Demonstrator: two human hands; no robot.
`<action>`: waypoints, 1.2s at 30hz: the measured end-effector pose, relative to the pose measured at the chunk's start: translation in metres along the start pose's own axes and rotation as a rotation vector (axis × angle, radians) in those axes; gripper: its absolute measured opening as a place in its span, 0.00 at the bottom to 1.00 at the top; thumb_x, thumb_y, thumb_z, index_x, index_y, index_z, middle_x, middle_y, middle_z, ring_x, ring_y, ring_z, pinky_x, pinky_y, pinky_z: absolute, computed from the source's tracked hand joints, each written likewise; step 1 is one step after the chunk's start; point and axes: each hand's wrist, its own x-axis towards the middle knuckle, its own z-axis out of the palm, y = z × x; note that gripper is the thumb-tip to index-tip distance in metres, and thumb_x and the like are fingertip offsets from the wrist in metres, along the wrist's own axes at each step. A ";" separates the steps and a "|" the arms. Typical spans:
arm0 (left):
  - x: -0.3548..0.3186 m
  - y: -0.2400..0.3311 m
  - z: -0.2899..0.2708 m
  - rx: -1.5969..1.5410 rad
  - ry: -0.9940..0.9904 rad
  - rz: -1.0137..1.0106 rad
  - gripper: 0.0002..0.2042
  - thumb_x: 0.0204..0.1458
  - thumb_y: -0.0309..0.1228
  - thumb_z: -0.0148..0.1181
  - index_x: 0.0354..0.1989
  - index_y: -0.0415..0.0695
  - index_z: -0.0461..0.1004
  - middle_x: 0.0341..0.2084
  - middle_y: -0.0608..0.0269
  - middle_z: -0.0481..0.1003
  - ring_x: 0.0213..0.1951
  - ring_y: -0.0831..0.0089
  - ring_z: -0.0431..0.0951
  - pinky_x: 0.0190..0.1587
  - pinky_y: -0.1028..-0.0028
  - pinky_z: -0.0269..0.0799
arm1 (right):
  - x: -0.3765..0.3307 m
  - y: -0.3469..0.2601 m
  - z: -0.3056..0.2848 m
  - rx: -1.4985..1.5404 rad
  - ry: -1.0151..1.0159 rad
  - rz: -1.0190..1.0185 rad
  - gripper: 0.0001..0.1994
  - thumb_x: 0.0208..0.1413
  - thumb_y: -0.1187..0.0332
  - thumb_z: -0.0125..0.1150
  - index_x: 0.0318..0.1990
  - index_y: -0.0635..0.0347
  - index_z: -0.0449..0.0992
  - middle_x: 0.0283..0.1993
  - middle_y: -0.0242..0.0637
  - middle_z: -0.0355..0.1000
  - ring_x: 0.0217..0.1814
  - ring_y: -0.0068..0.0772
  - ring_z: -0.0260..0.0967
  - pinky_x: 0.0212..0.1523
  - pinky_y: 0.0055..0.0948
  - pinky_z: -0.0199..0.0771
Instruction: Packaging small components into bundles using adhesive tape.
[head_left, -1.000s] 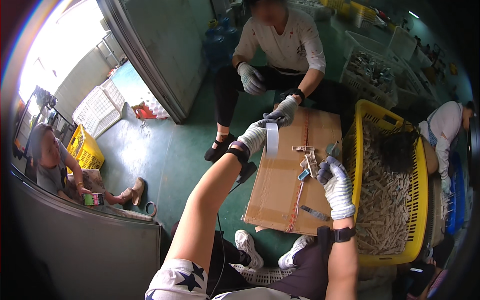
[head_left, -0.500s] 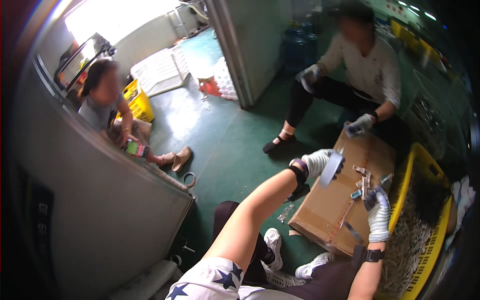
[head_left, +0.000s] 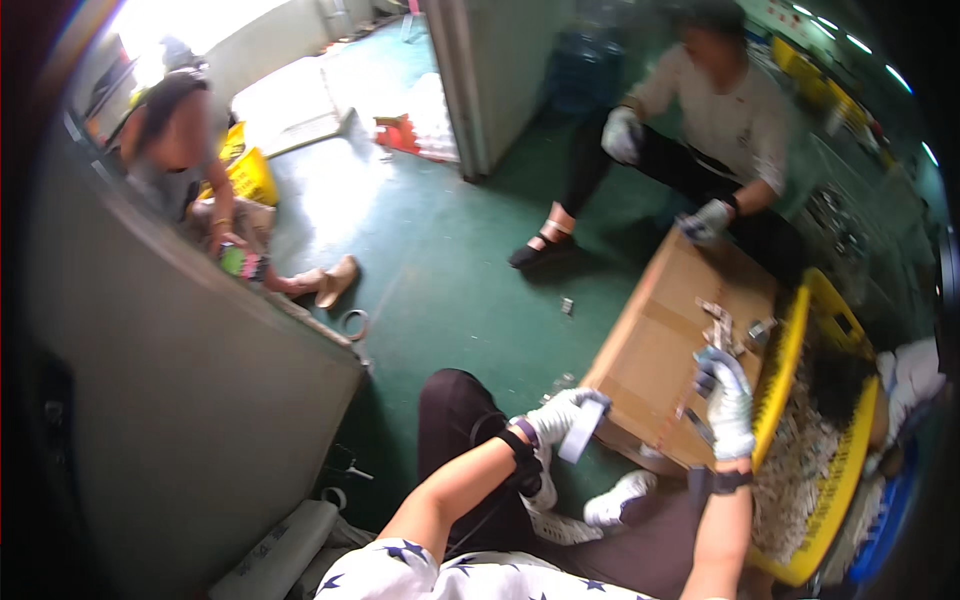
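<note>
A flat brown cardboard box lies on the green floor, a yellow plastic crate touching it at three o'clock. At the box's seven o'clock, the gloved left hand pinches a pale flat strip. The gloved right hand, over the box's right edge, curls around a small metal part.
</note>
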 end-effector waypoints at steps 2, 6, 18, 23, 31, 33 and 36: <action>0.002 0.005 0.000 0.126 0.049 0.110 0.14 0.51 0.22 0.62 0.47 0.43 0.75 0.36 0.66 0.76 0.36 0.76 0.77 0.36 0.75 0.77 | -0.004 -0.002 0.013 0.028 -0.015 0.035 0.11 0.61 0.67 0.55 0.49 0.55 0.76 0.38 0.32 0.76 0.34 0.22 0.73 0.37 0.24 0.76; 0.003 0.048 0.023 -0.104 -0.006 -0.035 0.10 0.53 0.23 0.61 0.43 0.41 0.74 0.32 0.66 0.76 0.29 0.77 0.77 0.31 0.77 0.76 | -0.005 -0.001 0.004 0.139 -0.047 0.105 0.10 0.61 0.70 0.55 0.48 0.57 0.76 0.37 0.35 0.77 0.35 0.25 0.75 0.38 0.25 0.78; -0.023 -0.012 0.009 0.054 0.061 -0.112 0.07 0.53 0.23 0.62 0.40 0.41 0.75 0.31 0.64 0.77 0.30 0.73 0.78 0.34 0.74 0.76 | -0.018 -0.028 -0.007 0.097 0.001 0.071 0.12 0.61 0.67 0.56 0.49 0.58 0.75 0.37 0.33 0.77 0.35 0.24 0.76 0.40 0.25 0.77; -0.010 -0.030 0.006 -0.035 0.121 -0.168 0.06 0.53 0.24 0.62 0.40 0.42 0.76 0.29 0.66 0.76 0.28 0.74 0.76 0.31 0.74 0.76 | -0.025 -0.032 -0.007 0.122 -0.002 0.052 0.12 0.60 0.66 0.58 0.49 0.57 0.76 0.37 0.32 0.78 0.35 0.22 0.76 0.40 0.23 0.76; -0.007 -0.021 0.016 -0.043 0.198 -0.098 0.06 0.52 0.23 0.62 0.38 0.43 0.78 0.25 0.68 0.77 0.24 0.76 0.76 0.27 0.77 0.74 | -0.032 -0.036 -0.020 0.160 -0.003 -0.002 0.11 0.60 0.66 0.58 0.48 0.55 0.77 0.37 0.31 0.78 0.35 0.22 0.76 0.40 0.23 0.76; -0.009 -0.022 0.016 -0.002 0.226 -0.084 0.06 0.51 0.22 0.62 0.37 0.44 0.79 0.25 0.68 0.77 0.24 0.76 0.76 0.26 0.78 0.73 | -0.034 -0.037 -0.020 0.162 -0.004 -0.017 0.11 0.60 0.66 0.58 0.48 0.55 0.77 0.37 0.31 0.78 0.35 0.23 0.76 0.40 0.23 0.76; -0.020 -0.022 0.016 0.083 0.163 -0.053 0.06 0.51 0.23 0.62 0.38 0.44 0.79 0.28 0.67 0.78 0.27 0.76 0.77 0.31 0.77 0.75 | -0.038 -0.043 -0.022 0.132 0.024 -0.029 0.11 0.60 0.66 0.57 0.48 0.56 0.77 0.37 0.31 0.77 0.36 0.23 0.76 0.40 0.23 0.76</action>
